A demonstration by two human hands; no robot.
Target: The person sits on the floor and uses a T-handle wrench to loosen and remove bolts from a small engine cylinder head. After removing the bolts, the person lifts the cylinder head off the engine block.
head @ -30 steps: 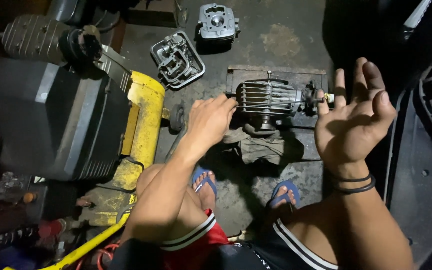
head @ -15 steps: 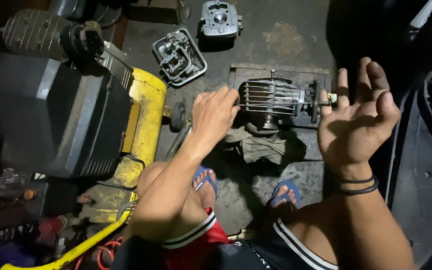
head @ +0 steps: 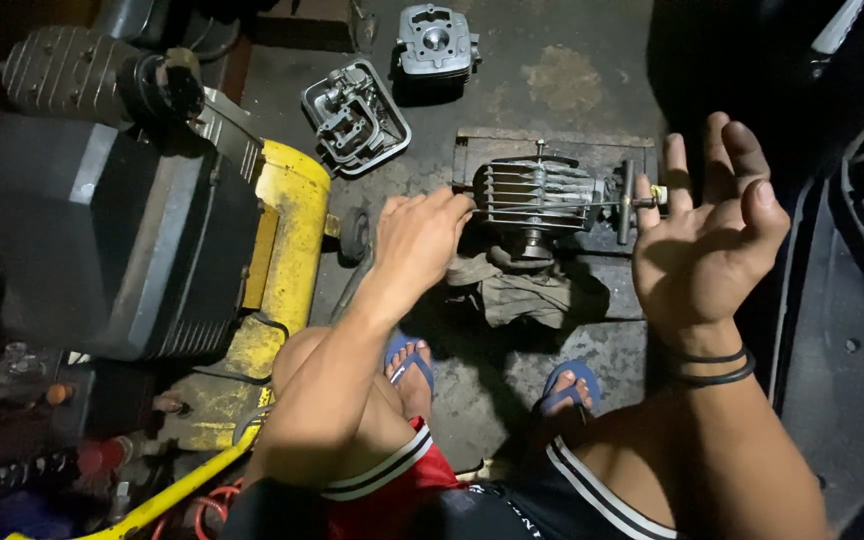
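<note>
Our left hand (head: 420, 240) covers the finned cylinder's (head: 537, 195) near end; the machine (head: 112, 235) left of it runs off-frame.
</note>
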